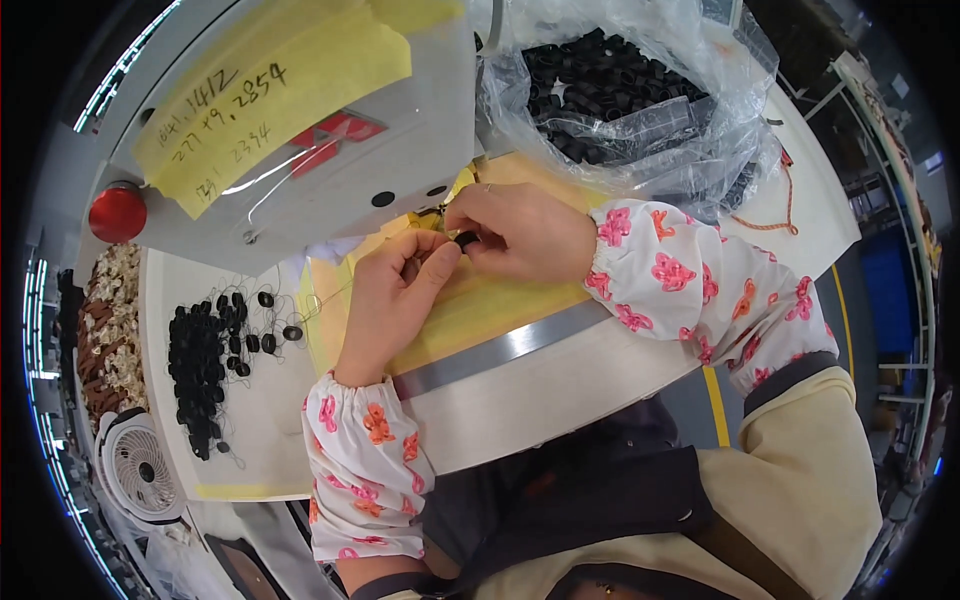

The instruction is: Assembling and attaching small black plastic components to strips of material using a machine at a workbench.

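Note:
A small black fabric loop (466,239) sits between my two hands, in front of the sewing machine's (330,170) work area. My left hand (398,290) pinches it from the left with thumb and fingers. From the right, my right hand (530,232) holds the same loop, its fingers curled over it and hiding part of it. Both hands are above the yellow-covered part of the machine table (520,420). Farther off, a clear plastic bag (740,140) stands open, full of similar black loops (610,85).
On the table's left lies a heap of black loops (200,370) with loose threads. A small white fan (143,465) stands at the left edge, below a pile of brown and cream pieces (110,330). A metal strip (510,345) crosses the table. An orange cord (790,200) lies right of the bag.

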Demonstrator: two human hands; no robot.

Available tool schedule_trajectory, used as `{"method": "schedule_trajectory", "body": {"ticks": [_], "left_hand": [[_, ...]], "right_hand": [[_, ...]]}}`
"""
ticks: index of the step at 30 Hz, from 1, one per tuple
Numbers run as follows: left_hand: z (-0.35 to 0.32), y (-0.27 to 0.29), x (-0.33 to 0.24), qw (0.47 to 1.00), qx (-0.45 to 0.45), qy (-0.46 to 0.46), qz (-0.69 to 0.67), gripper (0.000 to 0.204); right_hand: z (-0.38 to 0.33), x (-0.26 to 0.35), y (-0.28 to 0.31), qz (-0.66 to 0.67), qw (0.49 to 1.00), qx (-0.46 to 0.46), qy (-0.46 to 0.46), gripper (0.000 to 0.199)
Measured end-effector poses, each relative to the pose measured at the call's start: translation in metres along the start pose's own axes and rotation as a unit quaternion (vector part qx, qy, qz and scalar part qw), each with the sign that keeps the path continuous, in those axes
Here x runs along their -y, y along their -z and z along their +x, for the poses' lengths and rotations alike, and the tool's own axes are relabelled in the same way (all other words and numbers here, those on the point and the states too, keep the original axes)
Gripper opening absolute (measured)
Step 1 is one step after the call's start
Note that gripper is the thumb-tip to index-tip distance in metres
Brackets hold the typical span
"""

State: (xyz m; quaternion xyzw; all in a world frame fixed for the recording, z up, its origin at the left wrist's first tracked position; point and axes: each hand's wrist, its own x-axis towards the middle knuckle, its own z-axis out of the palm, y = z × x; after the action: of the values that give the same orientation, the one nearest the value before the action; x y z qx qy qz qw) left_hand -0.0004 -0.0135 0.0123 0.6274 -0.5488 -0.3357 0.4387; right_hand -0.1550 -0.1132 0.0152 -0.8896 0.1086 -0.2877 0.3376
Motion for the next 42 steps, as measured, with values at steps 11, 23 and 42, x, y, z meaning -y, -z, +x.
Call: {"method": "schedule_trajectory", "body": {"ticks": [11,23,42], "left_hand": [[-0.006,-0.002,-0.001,1.0,-0.01,-0.025,0.006,0.019],[-0.004,-0.005,0.002,0.998,0.011,0.0,0.057,0.018],[0.007,-0.012,0.01,0.984,-0.104,-0.058,0.135,0.016]], "right_hand": [[-0.005,0.003,-0.008,0.075,0.996,-0.04,-0.032,0.022],[-0.007,-0.002,-0.015,-0.126,0.984,-0.043,0.12,0.023],[0.005,-0.021,-0.011,0.011,0.997,-0.061,-0.048,0.015]]}}
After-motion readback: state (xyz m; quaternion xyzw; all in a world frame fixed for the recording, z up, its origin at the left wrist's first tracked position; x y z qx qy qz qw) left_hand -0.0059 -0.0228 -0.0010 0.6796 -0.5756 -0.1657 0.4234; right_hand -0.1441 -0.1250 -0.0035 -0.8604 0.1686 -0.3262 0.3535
